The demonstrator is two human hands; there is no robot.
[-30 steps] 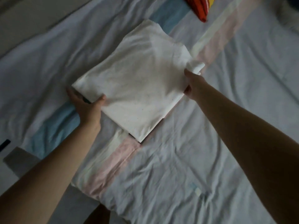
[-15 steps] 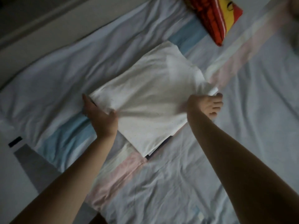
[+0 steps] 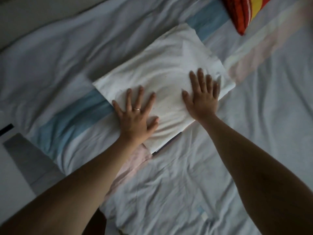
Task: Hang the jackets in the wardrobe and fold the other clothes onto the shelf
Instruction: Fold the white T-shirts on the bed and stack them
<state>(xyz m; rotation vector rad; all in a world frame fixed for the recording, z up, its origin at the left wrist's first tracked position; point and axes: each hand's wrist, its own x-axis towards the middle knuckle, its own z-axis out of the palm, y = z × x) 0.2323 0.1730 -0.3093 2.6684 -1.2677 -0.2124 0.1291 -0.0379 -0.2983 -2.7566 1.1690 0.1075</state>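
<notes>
One seemingly folded garment [image 3: 160, 65] underlies left hand [image 3: 135, 117] and right hand [image 3: 201, 100].

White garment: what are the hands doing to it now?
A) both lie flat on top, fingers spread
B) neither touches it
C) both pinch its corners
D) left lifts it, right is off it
A: the left hand and the right hand both rest palm-down with straight, spread fingers on the folded white garment, which lies flat on the bed sheet.
</notes>
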